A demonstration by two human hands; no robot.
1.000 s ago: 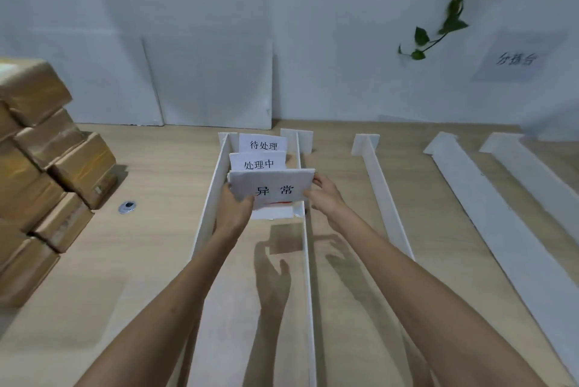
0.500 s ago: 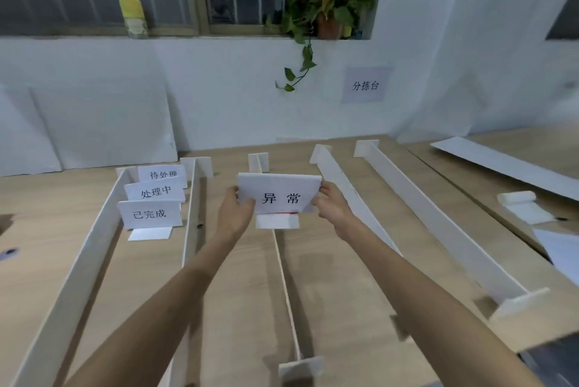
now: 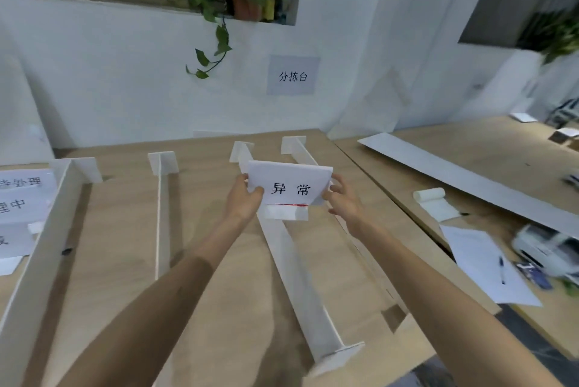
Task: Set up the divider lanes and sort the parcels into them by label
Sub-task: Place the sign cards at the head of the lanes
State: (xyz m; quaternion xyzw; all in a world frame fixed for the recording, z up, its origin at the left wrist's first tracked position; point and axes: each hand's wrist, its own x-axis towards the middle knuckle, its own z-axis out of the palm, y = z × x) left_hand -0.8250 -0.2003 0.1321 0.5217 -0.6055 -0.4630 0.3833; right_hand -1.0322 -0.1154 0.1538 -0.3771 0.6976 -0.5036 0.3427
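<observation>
I hold a white label card (image 3: 289,187) printed 异常, with a red line along its folded base, upright between both hands. My left hand (image 3: 242,202) pinches its left edge and my right hand (image 3: 343,203) grips its right edge. The card hangs above a white divider (image 3: 294,264) that runs across the wooden table (image 3: 219,261). Another divider (image 3: 162,214) stands to the left, and a taller one (image 3: 40,258) at the far left. Several other label cards (image 3: 18,205) stand in the far-left lane, cut off by the frame edge.
A second table on the right carries a long white board (image 3: 470,180), a paper roll (image 3: 434,198), a sheet with a pen (image 3: 488,264) and a white device (image 3: 548,249). A wall sign (image 3: 293,76) and a hanging plant (image 3: 219,4) are behind.
The card has travelled right, out of the far-left lane to over the dividers further right. My view has swung right with it, and the parcel stack has left the frame.
</observation>
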